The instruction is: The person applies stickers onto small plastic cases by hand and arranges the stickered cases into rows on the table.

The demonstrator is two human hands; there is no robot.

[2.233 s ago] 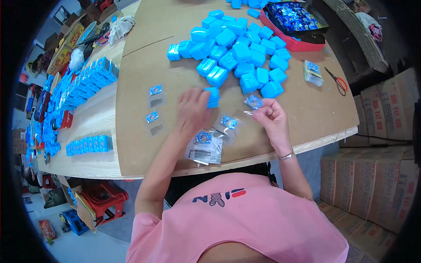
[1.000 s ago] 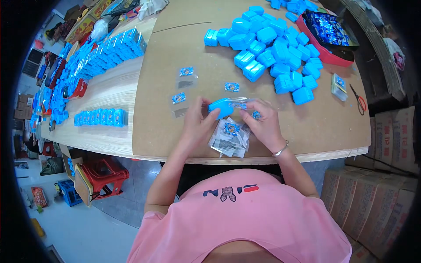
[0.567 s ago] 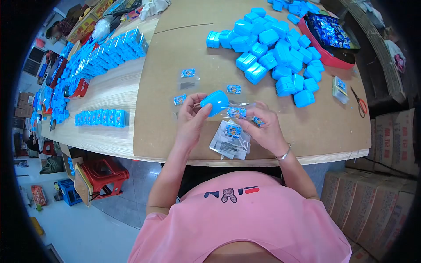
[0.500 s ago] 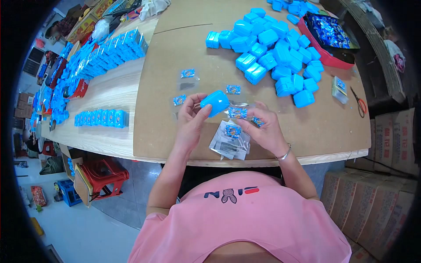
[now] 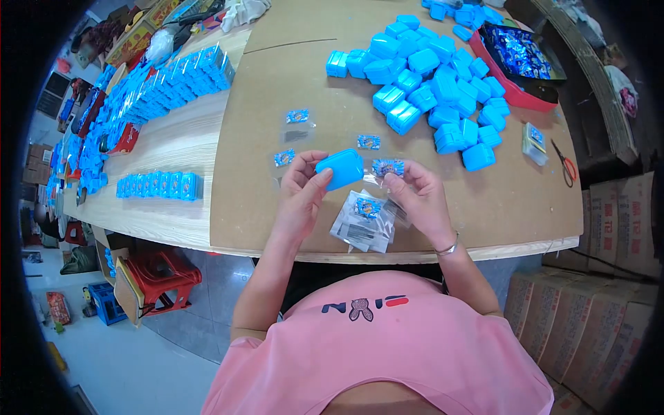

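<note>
on my head view, the left hand (image 5: 303,190) has its grip pinching a blue case (image 5: 340,170) above the worktop (image 5: 270,214). the right hand (image 5: 423,200) pinches a clear bag with a printed label (image 5: 388,168) just beside it. nearer me lie overlapping bags (image 5: 363,220); farther off, a pile of blue cases (image 5: 436,83).

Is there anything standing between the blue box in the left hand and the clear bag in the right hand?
Nothing visible stands between them: the left hand holds the blue box close beside the clear bag in the right hand. Whether the bag's mouth is open, I cannot tell.
</note>
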